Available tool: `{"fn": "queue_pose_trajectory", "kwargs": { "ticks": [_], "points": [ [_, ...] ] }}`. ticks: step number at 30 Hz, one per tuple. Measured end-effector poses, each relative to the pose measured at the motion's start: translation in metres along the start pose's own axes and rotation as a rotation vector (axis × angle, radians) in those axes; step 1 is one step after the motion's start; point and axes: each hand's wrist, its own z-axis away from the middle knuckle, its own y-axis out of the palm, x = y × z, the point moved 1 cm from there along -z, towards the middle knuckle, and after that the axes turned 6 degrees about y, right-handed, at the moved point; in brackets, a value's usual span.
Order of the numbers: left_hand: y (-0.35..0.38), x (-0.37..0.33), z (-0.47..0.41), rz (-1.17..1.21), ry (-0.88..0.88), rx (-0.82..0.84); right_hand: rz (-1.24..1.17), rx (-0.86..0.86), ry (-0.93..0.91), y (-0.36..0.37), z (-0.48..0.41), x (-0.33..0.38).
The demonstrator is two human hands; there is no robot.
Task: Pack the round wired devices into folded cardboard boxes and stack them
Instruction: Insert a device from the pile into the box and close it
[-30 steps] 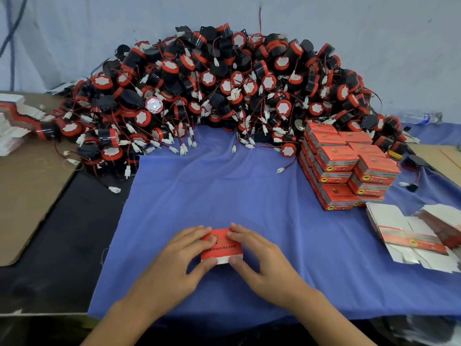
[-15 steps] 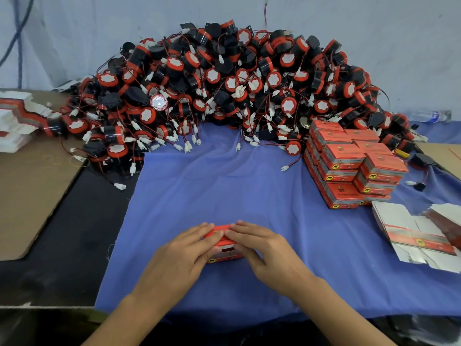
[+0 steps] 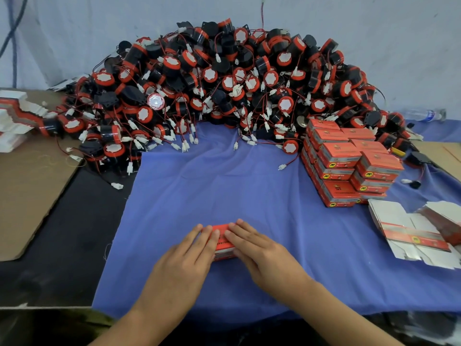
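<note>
While my left hand (image 3: 182,265) and right hand (image 3: 262,253) press on the box (image 3: 222,243), status:

Surface: blue cloth (image 3: 249,183) over a dark table (image 3: 62,233), with a brown cardboard sheet (image 3: 30,191) on the left. Pale grey wall (image 3: 374,33) behind.

A big pile of round wired devices (image 3: 224,83) sits against the wall, red and black, white plugs trailing onto the cloth. Stack of packed boxes (image 3: 349,166) on the right of the cloth, touching the pile's edge. Flat box blanks (image 3: 411,236) at near right. Water bottle (image 3: 424,114) lying by the wall, far right.

Left hand: palm down, fingers straight and close together, flat on the box's left end. Right hand: mirrored, fingers together on the right end. Fingertips of both nearly meet over the top. Thumbs: can't tell whether they grip.

Box: mid-cloth, close to my edge, well apart from the stack. Red top up, printed side faces me. Long axis looks left-right, but the ends are covered, so not certain.
</note>
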Motion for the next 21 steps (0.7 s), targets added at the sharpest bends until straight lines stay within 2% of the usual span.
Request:
{"fn": "queue_pose_trajectory", "kwargs": {
  "ticks": [4,9,12,17,21],
  "points": [
    [-0.003,-0.007,-0.001,-0.068,0.013,0.008,0.092,-0.174,-0.023,0.009,0.003,0.007],
    [-0.004,-0.014,-0.008,-0.136,0.014,0.105,0.173,-0.201,-0.076,0.017,0.005,0.003],
    [-0.006,-0.01,-0.007,0.008,-0.021,0.002,0.145,-0.189,-0.073,0.02,0.006,0.001],
    [-0.003,0.0,-0.002,0.401,-0.216,-0.18,-0.232,-0.212,0.102,0.019,0.01,-0.005],
    [-0.003,0.004,-0.004,0.484,-0.236,-0.179,-0.158,-0.307,0.002,0.02,0.012,-0.01]
  ]
}}
